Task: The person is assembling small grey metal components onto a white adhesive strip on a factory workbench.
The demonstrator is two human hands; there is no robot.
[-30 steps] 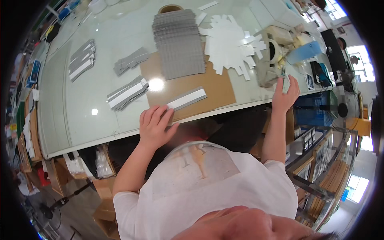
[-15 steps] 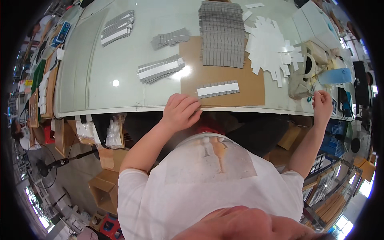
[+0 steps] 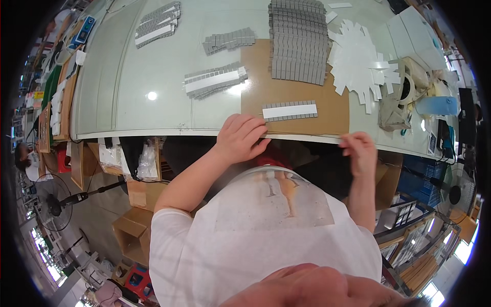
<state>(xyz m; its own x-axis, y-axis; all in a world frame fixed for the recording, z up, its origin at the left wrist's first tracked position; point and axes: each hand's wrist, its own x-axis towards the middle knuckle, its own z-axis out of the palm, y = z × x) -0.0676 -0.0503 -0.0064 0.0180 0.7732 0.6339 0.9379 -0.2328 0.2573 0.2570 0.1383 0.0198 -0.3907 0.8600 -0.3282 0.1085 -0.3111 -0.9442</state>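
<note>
A grey segmented strip with a white band along its middle [image 3: 290, 110] lies on a brown cardboard sheet [image 3: 335, 97] near the table's front edge. My left hand [image 3: 243, 137] rests on the edge beside the strip's left end, fingers laid over it and thumb apart, holding nothing I can see. To the right, my right hand [image 3: 359, 150] is at the table edge beside the cardboard. Its fingertips are pinched together; whatever they hold is too small to make out. Behind the strip stand rows of grey segmented strips [image 3: 298, 46].
White paper strips [image 3: 358, 61] are fanned out right of the rows. A tape dispenser [image 3: 396, 110] stands near the right edge, beside a blue bottle [image 3: 436, 106]. More grey strips with white bands [image 3: 215, 81] lie left, and a further stack [image 3: 158, 24] at far left.
My right hand has moved left from beside the tape dispenser to the table edge near the cardboard. The left hand stays by the strip. The whole view has shifted slightly.
</note>
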